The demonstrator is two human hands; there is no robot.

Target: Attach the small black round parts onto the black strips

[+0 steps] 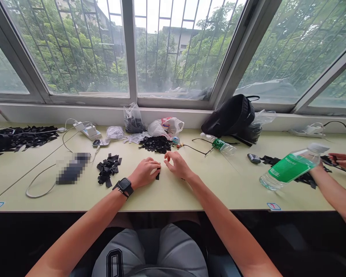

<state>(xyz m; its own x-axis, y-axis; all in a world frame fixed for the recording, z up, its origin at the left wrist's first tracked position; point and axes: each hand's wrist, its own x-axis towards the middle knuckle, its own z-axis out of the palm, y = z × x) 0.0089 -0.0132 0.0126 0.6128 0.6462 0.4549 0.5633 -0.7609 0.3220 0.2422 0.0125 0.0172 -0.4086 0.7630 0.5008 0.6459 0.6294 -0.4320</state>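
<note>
My left hand [145, 172] rests low over the table, fingers closed around a short black strip [158, 176] whose lower end sticks out below them. Just to its right, my right hand [177, 164] has its fingers bent, with thumb and index finger slightly apart and nothing visible between them. A heap of black strips [156, 144] lies right beyond both hands. To the left of my left hand is a smaller pile of black strips [108, 169].
A power strip [91, 132] with cables and a blurred dark object [73, 168] lie left. Glasses [203, 152], a lying bottle [219, 144] and a black bag [229, 117] are back right. A tilted water bottle [291, 169] stands near another person's hands [344, 161].
</note>
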